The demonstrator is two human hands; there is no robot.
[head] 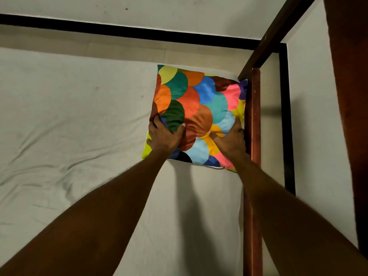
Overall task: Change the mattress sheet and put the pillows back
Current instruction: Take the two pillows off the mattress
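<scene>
A square pillow (199, 108) with a pattern of many-coloured overlapping circles lies on the pale grey sheet (69, 116) that covers the mattress, in the bed's far right corner. My left hand (164, 135) grips its near left edge, thumb on top and fingers curled round the side. At the near right edge my right hand (229, 139) holds the pillow, fingers along the side by the wooden post. The pillow's right edge touches that post. The sheet is wrinkled on the left.
A reddish-brown wooden bed post (253, 136) and side rail run down the right of the mattress. A dark wooden rail (278, 30) slants up to the top right. A black skirting band (119, 32) lines the white walls behind and beside the bed.
</scene>
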